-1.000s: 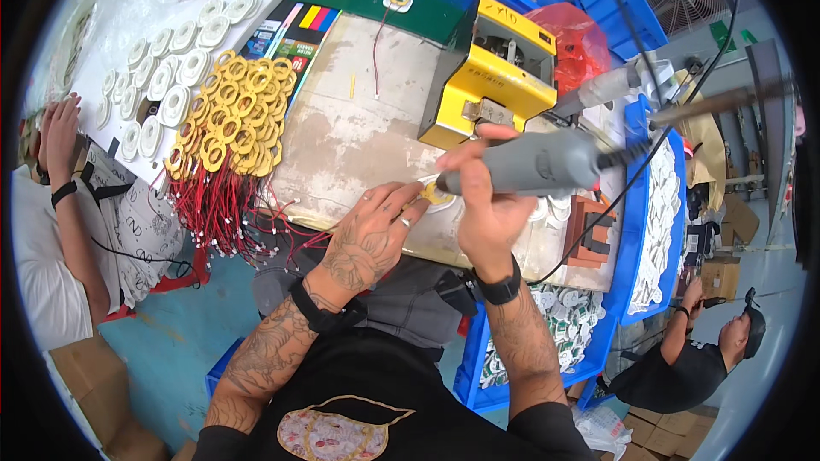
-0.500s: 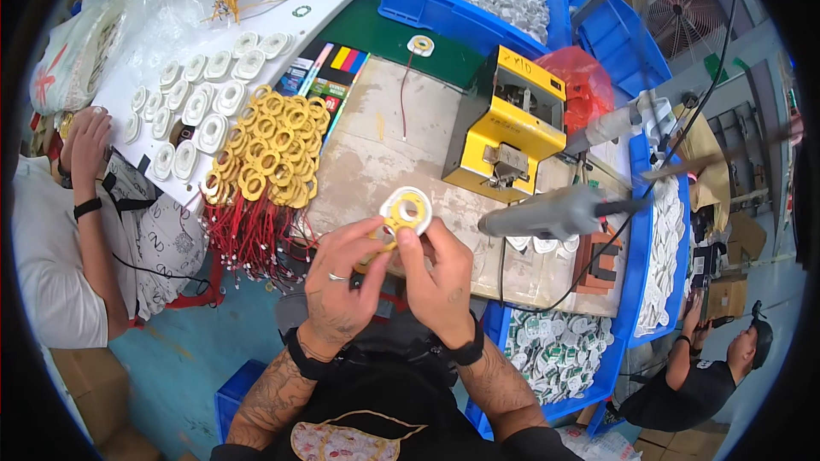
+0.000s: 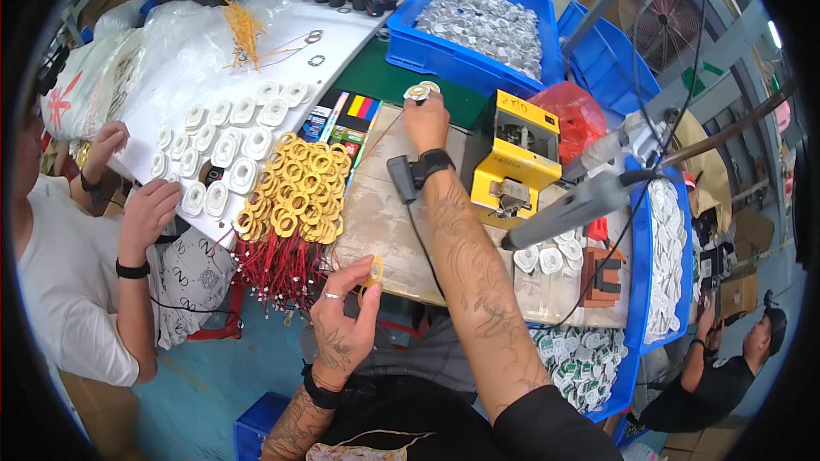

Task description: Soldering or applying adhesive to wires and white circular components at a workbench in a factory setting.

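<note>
My left hand (image 3: 346, 320) pinches a yellow ring (image 3: 376, 271) between thumb and fingertips, above the bench's near edge. My right arm stretches far across the bench. At its end my right hand (image 3: 426, 126) has its fingertips closed on a white rounded piece (image 3: 416, 93) beside the green mat. Next to that, partly covered, sits another white piece with a yellow ring (image 3: 431, 86). The undersides of my right fingers are hidden. Left of my hands lies a heap of yellow rings (image 3: 299, 188) with red wires (image 3: 278, 269) hanging over the edge.
Rows of white pieces (image 3: 225, 150) lie on the white table by a co-worker's hands (image 3: 149, 220). A yellow machine (image 3: 517, 158) and a grey hanging tool (image 3: 568, 213) stand right of my arm. Blue bins (image 3: 401, 49) surround the bench. Another person (image 3: 709, 393) is at far right.
Both hands were together over the bench, holding a white piece and yellow rings. My right hand has moved forward to the far white pieces; my left keeps a yellow ring, lower and nearer.
</note>
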The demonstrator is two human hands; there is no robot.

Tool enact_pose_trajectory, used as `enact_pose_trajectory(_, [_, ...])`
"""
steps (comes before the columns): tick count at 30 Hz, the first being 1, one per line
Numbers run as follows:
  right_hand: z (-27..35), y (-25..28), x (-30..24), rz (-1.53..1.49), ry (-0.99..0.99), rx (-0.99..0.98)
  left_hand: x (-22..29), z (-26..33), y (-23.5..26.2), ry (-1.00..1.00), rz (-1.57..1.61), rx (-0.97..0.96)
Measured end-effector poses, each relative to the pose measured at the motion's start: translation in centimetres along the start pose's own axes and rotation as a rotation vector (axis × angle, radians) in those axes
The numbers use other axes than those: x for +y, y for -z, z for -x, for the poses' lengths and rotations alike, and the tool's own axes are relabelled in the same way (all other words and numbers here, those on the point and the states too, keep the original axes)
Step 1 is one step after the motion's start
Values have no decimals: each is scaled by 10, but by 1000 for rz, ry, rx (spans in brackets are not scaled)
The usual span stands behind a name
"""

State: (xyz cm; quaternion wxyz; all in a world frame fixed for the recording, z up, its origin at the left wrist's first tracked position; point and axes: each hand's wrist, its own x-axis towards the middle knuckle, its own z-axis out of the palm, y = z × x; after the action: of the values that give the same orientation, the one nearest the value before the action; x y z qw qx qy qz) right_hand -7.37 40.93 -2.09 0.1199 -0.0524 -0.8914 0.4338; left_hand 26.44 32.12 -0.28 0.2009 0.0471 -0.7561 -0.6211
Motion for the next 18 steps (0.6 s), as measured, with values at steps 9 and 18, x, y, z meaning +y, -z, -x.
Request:
enact_pose_trajectory(9, [257, 151, 11, -228, 660, -247, -22, -4, 3, 207, 237, 32])
enact_pose_trajectory(18, [215, 291, 144, 449, 282, 155, -11, 2, -30, 170, 212, -187])
